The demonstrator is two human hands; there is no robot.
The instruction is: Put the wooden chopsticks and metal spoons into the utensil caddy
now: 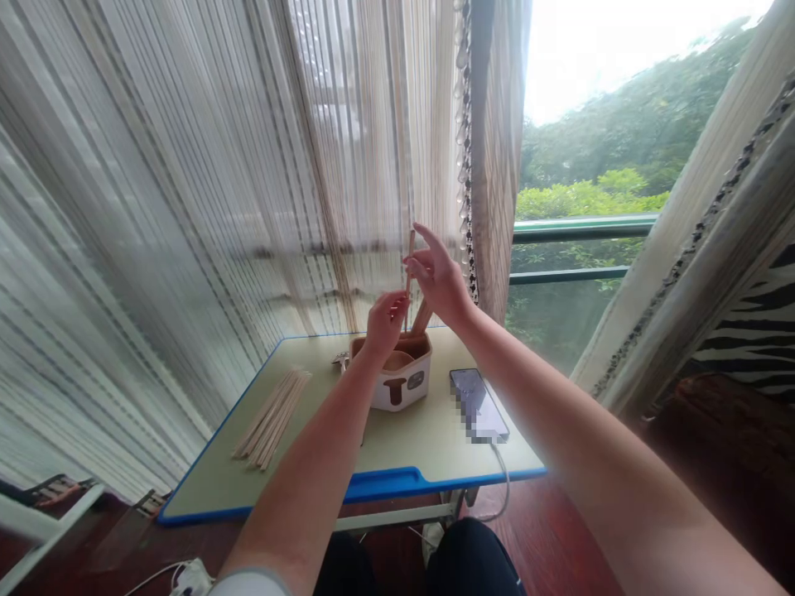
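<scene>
A thin wooden stick point(410, 263) stands nearly upright above a white holder point(397, 372) with brown compartments on a small table point(397, 463). My left hand point(385, 321) pinches the stick's lower part just above the holder. My right hand point(440, 277) grips the stick higher up, with its forefinger stretched out. More brown sticks point(422, 318) lean inside the holder behind my hands. A bundle of several wooden sticks point(273, 418) lies flat on the table's left side.
A phone point(478, 404) with a cable plugged in lies on the table right of the holder. Striped curtains point(248, 182) hang behind the table. An open window with a green railing point(580, 228) is at the right. A small metal object point(340, 359) lies left of the holder.
</scene>
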